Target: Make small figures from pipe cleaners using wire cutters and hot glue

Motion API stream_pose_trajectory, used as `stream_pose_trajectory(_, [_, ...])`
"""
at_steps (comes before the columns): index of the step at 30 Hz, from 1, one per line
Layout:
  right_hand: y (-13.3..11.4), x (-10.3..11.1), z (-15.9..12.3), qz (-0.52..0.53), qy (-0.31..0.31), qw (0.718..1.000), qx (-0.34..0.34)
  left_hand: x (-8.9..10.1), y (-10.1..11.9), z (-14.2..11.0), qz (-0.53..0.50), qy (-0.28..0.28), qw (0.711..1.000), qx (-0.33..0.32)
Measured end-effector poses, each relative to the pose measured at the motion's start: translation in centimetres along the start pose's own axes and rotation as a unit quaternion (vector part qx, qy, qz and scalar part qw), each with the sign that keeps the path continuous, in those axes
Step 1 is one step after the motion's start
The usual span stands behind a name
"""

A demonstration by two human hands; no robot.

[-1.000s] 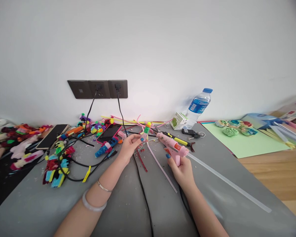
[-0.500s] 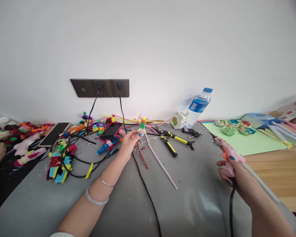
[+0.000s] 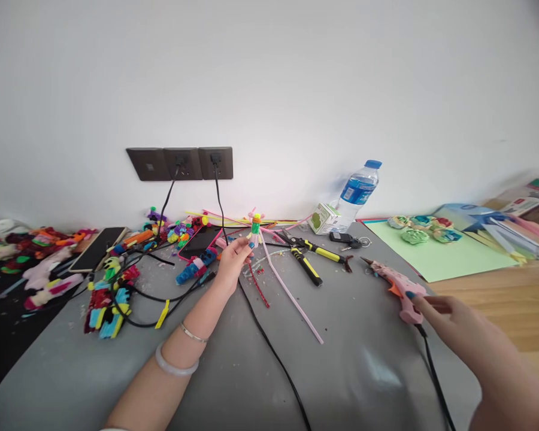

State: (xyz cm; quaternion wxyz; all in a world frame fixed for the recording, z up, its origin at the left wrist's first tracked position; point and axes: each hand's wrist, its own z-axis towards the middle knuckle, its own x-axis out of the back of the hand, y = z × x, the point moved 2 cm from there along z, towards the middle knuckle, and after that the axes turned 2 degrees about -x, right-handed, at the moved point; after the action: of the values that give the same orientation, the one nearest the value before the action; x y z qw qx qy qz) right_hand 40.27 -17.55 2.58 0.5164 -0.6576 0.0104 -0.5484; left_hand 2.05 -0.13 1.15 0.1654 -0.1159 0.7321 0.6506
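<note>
My left hand (image 3: 236,257) pinches a small pipe-cleaner figure (image 3: 256,224) with a green, orange and yellow upper part and a pale pink lower part. A long pale pink pipe cleaner (image 3: 291,296) slants down to the right from beside it. On the right, a pink glue gun (image 3: 397,284) with an orange trigger lies on the grey table, its nozzle toward the left. My right hand (image 3: 449,320) is at its rear end, a blue-nailed digit touching it; the grip is free of the fingers. Yellow-and-black pliers (image 3: 308,263) lie between the hands.
Black cords (image 3: 269,353) run from the wall sockets (image 3: 179,164) across the grey table (image 3: 233,377). A water bottle (image 3: 359,191), small box (image 3: 324,218) and keys (image 3: 345,240) stand or lie at the back. Pipe-cleaner figures (image 3: 110,302) and a phone (image 3: 99,248) are left; green paper (image 3: 440,257) is right.
The glue gun, held in my right hand before, now lies on the table, and the fingers have come off its grip. My left hand still holds the figure. Another person's hand at far left has mostly withdrawn.
</note>
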Motion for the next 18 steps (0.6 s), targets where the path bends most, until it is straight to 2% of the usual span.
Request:
stream_pose_trajectory(1, [-1.4,-0.1,-0.6,-0.031,-0.023,0.999,-0.022,0.0,0.0,0.0,0.001,0.003,1.0,0.0])
stream_pose_trajectory(2, [-3.2,-0.5,-1.4,-0.027,-0.049,0.998,-0.016,0.0,0.1,-0.1,0.003,0.004,1.0,0.001])
stream_pose_trajectory(4, [-7.7,-2.4,-2.9,0.015,-0.089,0.994,0.066,0.0,0.1,-0.2,0.007,0.006,1.0,0.002])
stream_pose_trajectory(5, [-10.1,-4.0,-3.7,0.026,-0.132,0.983,0.126,0.0,0.1,-0.2,0.008,0.007,1.0,0.001])
stream_pose_trajectory(6, [-12.4,-5.9,-4.4,0.04,-0.197,0.962,0.186,0.0,0.2,-0.2,0.007,0.007,1.0,0.0])
stream_pose_trajectory(8, [-16.4,-10.0,-5.4,0.07,-0.326,0.899,0.286,0.0,0.2,-0.2,0.006,0.008,1.0,-0.005])
stream_pose_trajectory(10, [-19.1,-13.6,-5.6,0.045,-0.396,0.846,0.353,0.0,0.1,-0.2,0.006,0.008,1.0,-0.009])
stream_pose_trajectory(13, [-20.9,-17.2,-4.9,0.006,-0.442,0.813,0.38,0.1,0.0,0.0,0.009,0.008,1.0,-0.009])
stream_pose_trajectory(18, [-20.6,-19.1,-4.2,0.028,-0.511,0.774,0.373,0.1,-0.3,0.3,0.01,-0.001,1.0,-0.005])
